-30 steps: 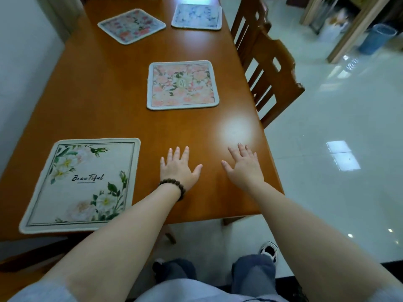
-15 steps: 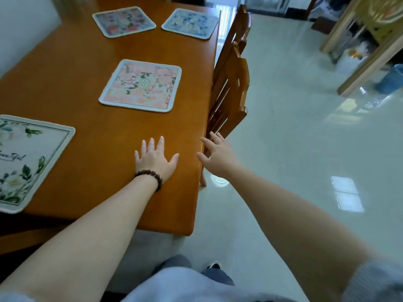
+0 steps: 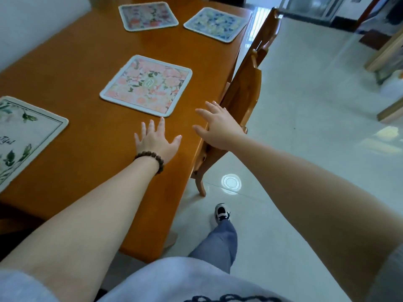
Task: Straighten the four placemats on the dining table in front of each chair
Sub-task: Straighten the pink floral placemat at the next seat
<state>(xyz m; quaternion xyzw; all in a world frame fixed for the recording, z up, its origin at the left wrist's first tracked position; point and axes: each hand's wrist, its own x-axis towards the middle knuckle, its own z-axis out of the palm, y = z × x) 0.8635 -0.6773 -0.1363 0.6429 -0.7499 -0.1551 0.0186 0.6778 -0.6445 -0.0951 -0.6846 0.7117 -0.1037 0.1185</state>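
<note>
Placemats lie in four places on the orange-brown wooden dining table (image 3: 82,68). The pink floral placemat (image 3: 146,85) sits nearest the hands, turned at a slant to the table's right edge. Beyond it, the blue floral placemat (image 3: 215,24) lies close to the far right edge, also rotated, and a second pink-and-red placemat (image 3: 147,16) rests to its left near the far end. At the left border of the view, the cream placemat with green leaves (image 3: 26,136) is only partly in frame.

The person's left hand (image 3: 156,142) is spread flat, fingers apart, palm down over the bare wood just short of the pink floral placemat's near corner; its middle fingertip comes right up to that corner, though contact cannot be confirmed. A dark beaded bracelet (image 3: 150,159) circles that wrist. The right hand (image 3: 218,125) is open too, fingers extended and holding nothing, poised over the table's right edge beside the back of a wooden chair (image 3: 244,92) tucked against that side. A second chair (image 3: 272,25) stands farther along. Below, a trouser leg and a black-and-white shoe (image 3: 221,212) show on the glossy pale floor (image 3: 305,105).
</note>
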